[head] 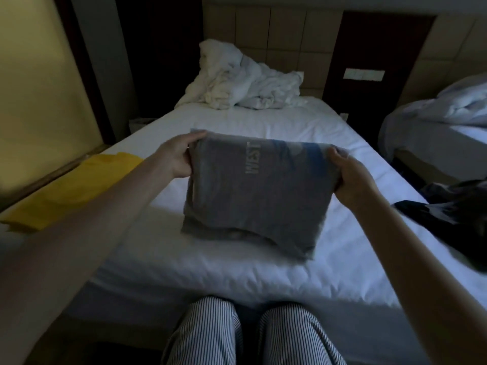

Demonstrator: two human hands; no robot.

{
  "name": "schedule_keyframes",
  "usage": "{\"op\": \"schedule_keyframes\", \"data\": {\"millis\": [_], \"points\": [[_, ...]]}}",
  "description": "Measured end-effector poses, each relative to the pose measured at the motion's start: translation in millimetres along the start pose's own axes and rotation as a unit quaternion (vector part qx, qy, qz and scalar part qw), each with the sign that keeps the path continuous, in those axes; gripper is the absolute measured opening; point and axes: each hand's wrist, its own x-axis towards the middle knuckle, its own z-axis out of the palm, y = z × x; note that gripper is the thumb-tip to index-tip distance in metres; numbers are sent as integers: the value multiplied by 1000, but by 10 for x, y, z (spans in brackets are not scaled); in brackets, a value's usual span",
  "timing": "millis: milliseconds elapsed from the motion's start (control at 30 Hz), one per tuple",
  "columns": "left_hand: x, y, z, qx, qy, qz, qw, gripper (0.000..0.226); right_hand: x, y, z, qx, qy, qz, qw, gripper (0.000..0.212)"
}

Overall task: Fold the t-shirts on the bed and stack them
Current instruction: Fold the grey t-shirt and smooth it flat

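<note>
Pinching the folded grey t-shirt (pixel 253 196) at its top corners, my left hand (pixel 176 156) and right hand (pixel 350 175) feel limp, light cloth (sagging between) that needs both edges held

The bed (pixel 237 272), under a white sheet, carries a crumpled white duvet (pixel 245 83) at its head end. A yellow t-shirt (pixel 71 188) lies flat along its left edge, and a dark garment (pixel 453 206) is bunched at its right edge. The near end of a folded grey t-shirt (pixel 250 206) rests mid-bed.
</note>
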Motion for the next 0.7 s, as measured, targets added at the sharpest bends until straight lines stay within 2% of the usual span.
{"op": "schedule_keyframes", "data": {"millis": [100, 200, 333, 467, 500, 567, 633, 700], "points": [[90, 45, -49, 35, 19, -22, 999, 20, 186, -123, -15, -29, -20, 23, 999, 12], [199, 122, 9, 51, 56, -1, 997, 18, 327, -237, 48, -82, -30, 46, 995, 7], [299, 508, 295, 49, 22, 115, 992, 38, 577, -549, 230, -45, -24, -9, 999, 5], [298, 858, 363, 84, 14, 208, 974, 25, 724, -799, 236, -33, -37, -91, 995, 7], [280, 836, 317, 110, 17, 209, 972, 21, 734, -751, 181, -46, -38, -85, 995, 4], [272, 588, 154, 181, 39, 195, 963, 11, 681, -509, 51, -89, -27, -33, 995, 20], [310, 121, -129, 245, 82, 174, 950, 19, 517, -124, -98, -164, -23, 30, 986, 35], [346, -420, -457, 302, 98, 117, 941, 24, 275, 330, -256, -219, -28, 91, 971, 35]]}}
